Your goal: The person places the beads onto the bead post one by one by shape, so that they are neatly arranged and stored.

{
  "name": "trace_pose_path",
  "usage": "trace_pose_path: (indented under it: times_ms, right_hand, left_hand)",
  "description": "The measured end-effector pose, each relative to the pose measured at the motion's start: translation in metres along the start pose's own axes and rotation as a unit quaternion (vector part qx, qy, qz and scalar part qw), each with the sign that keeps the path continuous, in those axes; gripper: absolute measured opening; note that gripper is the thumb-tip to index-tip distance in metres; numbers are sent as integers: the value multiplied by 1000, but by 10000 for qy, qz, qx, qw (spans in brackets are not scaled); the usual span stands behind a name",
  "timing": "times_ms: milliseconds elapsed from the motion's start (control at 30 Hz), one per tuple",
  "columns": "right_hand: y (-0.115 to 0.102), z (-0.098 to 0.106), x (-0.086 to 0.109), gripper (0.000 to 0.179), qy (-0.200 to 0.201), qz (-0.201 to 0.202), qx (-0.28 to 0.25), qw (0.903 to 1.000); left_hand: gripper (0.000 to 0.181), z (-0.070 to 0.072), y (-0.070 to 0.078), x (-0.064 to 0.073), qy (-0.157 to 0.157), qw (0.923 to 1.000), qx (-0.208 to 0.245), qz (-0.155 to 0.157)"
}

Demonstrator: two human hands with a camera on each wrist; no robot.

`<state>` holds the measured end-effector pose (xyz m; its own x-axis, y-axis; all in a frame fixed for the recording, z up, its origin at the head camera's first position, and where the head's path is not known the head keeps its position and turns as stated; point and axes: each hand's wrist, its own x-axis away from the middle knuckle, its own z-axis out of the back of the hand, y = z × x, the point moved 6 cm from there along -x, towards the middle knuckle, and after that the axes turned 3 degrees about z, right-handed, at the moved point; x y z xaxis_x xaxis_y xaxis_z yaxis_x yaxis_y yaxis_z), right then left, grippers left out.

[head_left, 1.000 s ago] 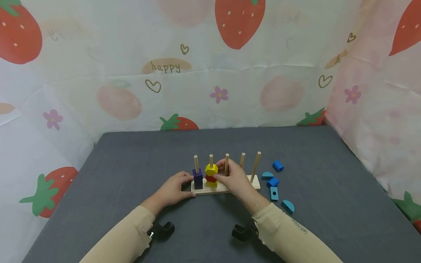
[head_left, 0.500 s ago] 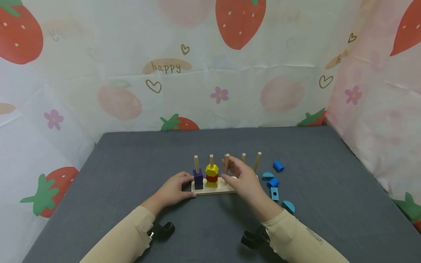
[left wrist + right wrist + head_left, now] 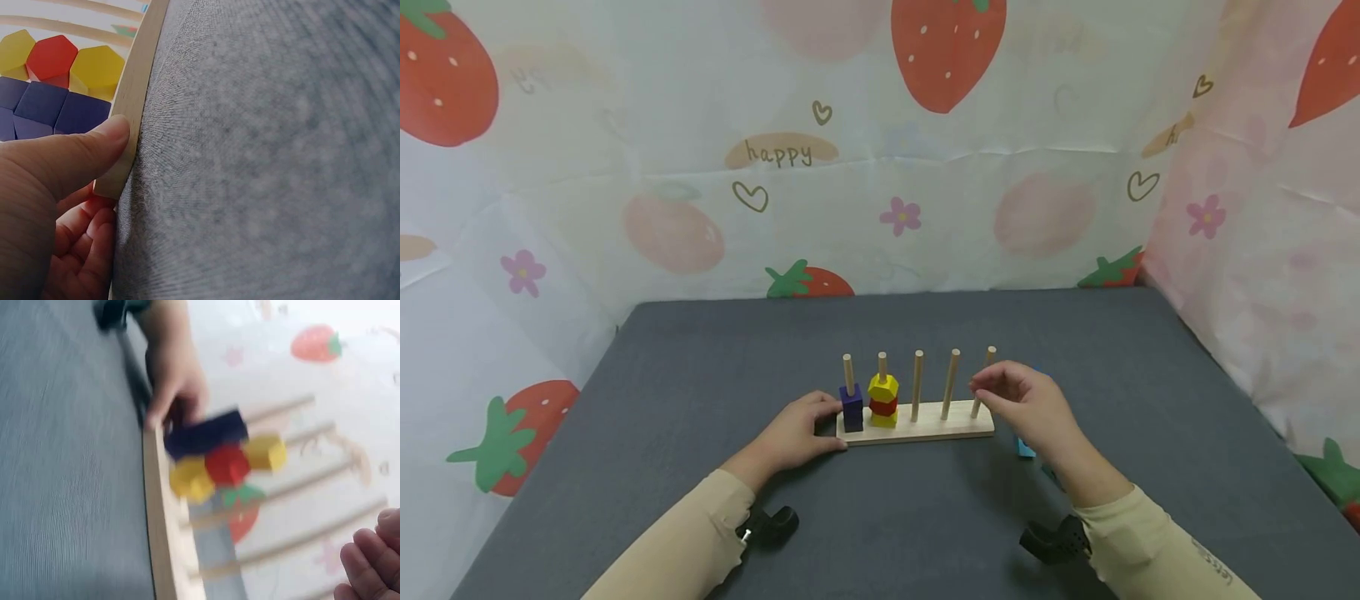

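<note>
A wooden peg base (image 3: 928, 429) with upright pegs lies on the table in the head view. My left hand (image 3: 792, 431) grips its left end; in the left wrist view the thumb (image 3: 103, 140) presses the wooden edge, with fingers curled at the end. Dark purple blocks (image 3: 852, 410) are stacked on the leftmost peg. Beside them a red block (image 3: 883, 407) sits between two yellow blocks (image 3: 883, 388) on the second peg. The other pegs are bare. My right hand (image 3: 1030, 408) hovers by the rightmost peg (image 3: 991, 355), fingers loosely bent, holding nothing visible.
A light blue block (image 3: 1024, 448) shows below my right hand, which hides most of the other loose blue pieces. Dark grey cloth (image 3: 760, 350) covers the table. A strawberry-print curtain (image 3: 850, 225) stands behind it.
My right hand has moved rightward from the yellow and red stack, past the bare pegs, to the right end of the base, now covering the loose blue blocks. My left hand has stayed put.
</note>
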<state>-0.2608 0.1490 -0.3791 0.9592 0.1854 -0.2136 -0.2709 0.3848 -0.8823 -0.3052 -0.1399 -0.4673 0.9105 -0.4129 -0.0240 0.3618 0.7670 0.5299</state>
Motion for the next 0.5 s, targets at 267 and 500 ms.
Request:
trace_pose_path:
  times_ms: [267,500]
  right_hand:
    - [41,38,8,25,-82,-521,575,9969]
    - [71,56,18,24,-966,-754,774,9894]
  left_hand:
    - [54,-1,-1,1,-22,10000,-8,38]
    - [54,0,-1,0,-12,10000,32,15]
